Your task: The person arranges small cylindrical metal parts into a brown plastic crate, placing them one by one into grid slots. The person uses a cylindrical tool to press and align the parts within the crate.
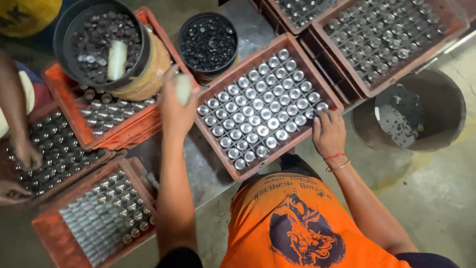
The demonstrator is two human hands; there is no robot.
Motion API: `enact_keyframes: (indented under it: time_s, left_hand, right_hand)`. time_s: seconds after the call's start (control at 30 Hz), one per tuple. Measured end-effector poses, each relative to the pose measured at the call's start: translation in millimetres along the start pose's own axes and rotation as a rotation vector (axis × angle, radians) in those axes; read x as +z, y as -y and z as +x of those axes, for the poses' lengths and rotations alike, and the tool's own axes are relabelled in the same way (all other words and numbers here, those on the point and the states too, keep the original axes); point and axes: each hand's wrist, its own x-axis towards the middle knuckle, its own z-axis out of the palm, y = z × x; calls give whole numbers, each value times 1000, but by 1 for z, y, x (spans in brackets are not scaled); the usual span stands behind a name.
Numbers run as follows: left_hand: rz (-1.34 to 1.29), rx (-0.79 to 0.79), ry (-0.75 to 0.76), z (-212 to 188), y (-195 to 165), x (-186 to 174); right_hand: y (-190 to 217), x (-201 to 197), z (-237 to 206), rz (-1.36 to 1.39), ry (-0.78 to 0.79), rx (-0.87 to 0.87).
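both hands are mine: left hand grips a blurred white piece; right hand rests half-open on the crate, fingertips touching caps.

Round brown tub, black bucket of caps, yellow sack

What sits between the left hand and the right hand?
In the head view, the red crate filled with silver-capped tubes lies between the left hand and right hand.

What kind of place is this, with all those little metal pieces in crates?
Probably a small workshop or factory floor doing manual sorting or assembly. Red gridded crates hold rows of small metal cylinders, black buckets are full of loose small parts, and another person's hands work at a neighbouring crate.
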Motion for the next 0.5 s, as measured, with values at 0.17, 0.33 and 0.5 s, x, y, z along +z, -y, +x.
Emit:
enact_keyframes:
  time_s: [0.17,0.33,0.5]
  left_hand:
    - [281,-239,432,91,0,74]
    - [355,-56,188,102,7,96]
    - [496,26,122,1,-22,92]
  right_hand:
    - [5,-1,0,0,-15,24]
    - [15,-7,6,-2,15,68]
    - [22,-18,13,-135,80,83]
